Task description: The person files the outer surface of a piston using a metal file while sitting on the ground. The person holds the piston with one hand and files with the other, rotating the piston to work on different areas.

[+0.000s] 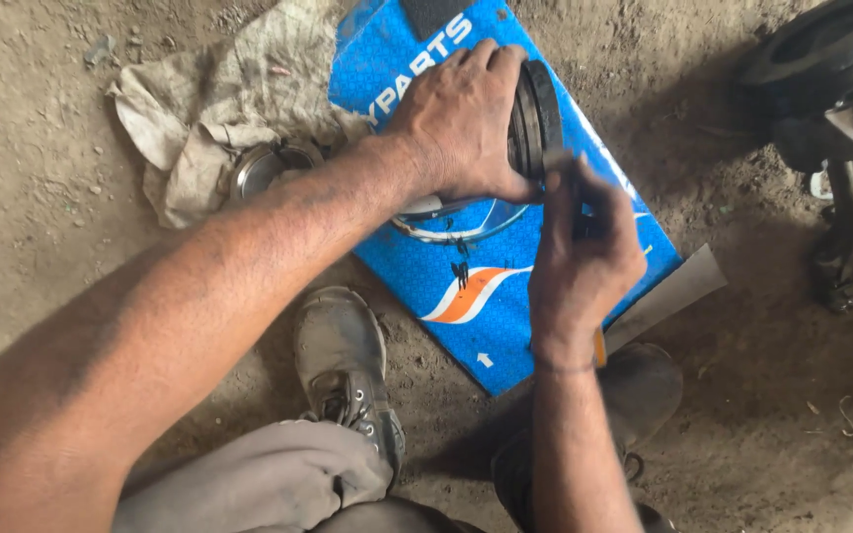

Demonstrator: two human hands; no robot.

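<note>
Left hand gripping dark round part, right hand touching it, blue box beneath

One blue flattened carton lies on the dirt floor. On it: one dark round disc part and two hands, left and right. Left of the carton: one dirty rag, one metal ring. Below it: two shoes. Right of it: one dark machine assembly.

Left hand stretched far forward on a long, bare forearm, knuckles up, fingers curled downward in a firm clasp; right hand raised closer in, wrist bent, fingers pinched together and pointing toward the left hand's thumb side, blurred.
</note>
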